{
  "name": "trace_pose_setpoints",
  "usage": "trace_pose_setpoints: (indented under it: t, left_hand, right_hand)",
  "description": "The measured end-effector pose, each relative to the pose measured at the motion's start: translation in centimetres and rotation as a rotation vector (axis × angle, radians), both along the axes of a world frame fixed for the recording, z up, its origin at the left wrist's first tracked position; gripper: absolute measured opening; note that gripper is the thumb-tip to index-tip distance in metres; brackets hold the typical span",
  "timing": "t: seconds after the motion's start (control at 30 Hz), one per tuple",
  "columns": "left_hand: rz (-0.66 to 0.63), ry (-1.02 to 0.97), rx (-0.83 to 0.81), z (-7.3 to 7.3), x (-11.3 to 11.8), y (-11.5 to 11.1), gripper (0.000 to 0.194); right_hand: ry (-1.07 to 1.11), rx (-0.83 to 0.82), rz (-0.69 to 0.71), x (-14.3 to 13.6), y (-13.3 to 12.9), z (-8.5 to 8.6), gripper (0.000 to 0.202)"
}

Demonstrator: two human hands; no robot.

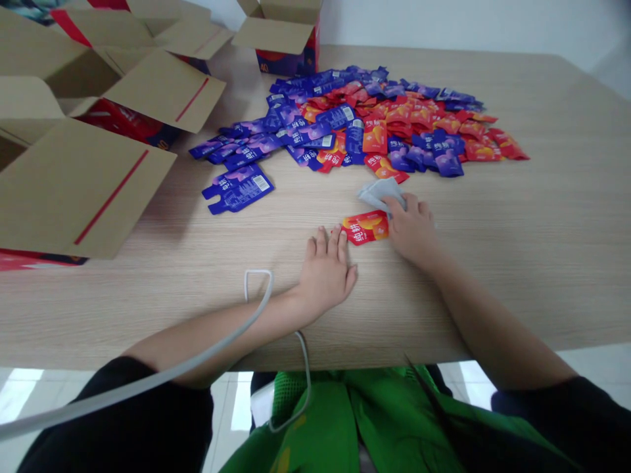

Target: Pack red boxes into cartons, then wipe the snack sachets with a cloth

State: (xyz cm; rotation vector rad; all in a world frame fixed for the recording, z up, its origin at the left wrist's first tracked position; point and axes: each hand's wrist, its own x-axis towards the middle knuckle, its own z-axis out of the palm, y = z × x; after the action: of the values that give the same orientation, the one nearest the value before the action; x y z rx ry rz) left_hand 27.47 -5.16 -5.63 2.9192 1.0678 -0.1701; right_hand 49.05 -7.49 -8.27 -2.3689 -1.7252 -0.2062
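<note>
A red pouch (365, 227) with orange fruit printed on it lies flat on the wooden table, between my two hands. My left hand (326, 270) rests palm down with its fingers stretched out, the fingertips at the pouch's left end. In my right hand (413, 228) is a folded pale grey-blue cloth (380, 192), held just above the pouch's right end. The thumb side of that hand touches or nearly touches the pouch; I cannot tell which.
Beyond my hands spreads a heap of blue and red pouches (355, 135). One blue pouch (239, 188) lies apart at its left. Open cardboard boxes (93, 177) stand on the left, another box (286, 59) at the back. A white cable (197, 364) crosses my left forearm.
</note>
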Motion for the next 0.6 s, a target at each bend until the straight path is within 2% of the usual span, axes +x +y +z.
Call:
trace_pose_setpoints:
  t: [0.1, 0.17, 0.23, 0.33, 0.43, 0.5, 0.6]
  left_hand:
    - [-0.001, 0.004, -0.001, 0.1, 0.0, 0.0, 0.071]
    - [-0.006, 0.006, 0.001, 0.0, -0.1, 0.0, 0.071]
    - [-0.012, 0.007, 0.007, 0.0, -0.1, 0.0, 0.071]
    - [-0.016, 0.008, 0.015, -0.2, -0.2, 0.1, 0.071]
    - [-0.025, -0.003, 0.015, -0.3, -0.2, 0.1, 0.072]
    - [-0.023, -0.009, 0.018, -0.4, -0.2, 0.1, 0.072]
    - [-0.018, -0.012, 0.018, -0.4, -0.2, 0.1, 0.072]
  right_hand:
    - [0.085, 0.012, -0.016, 2.0, -0.2, -0.2, 0.053]
    - [0.231, 0.072, -0.008, 2.9, -0.1, 0.3, 0.051]
    - [0.464, 0.158, 0.021, 3.7, 0.1, 1.0, 0.047]
    - [0.933, 0.249, 0.035, 4.6, -0.1, 2.3, 0.046]
    - [1.333, 0.142, -0.029, 5.5, -0.6, 3.0, 0.047]
    - [1.41, 0.065, -0.068, 6.3, -1.0, 3.1, 0.045]
    - [1.271, 0.175, -0.155, 7.2, -1.4, 3.0, 0.035]
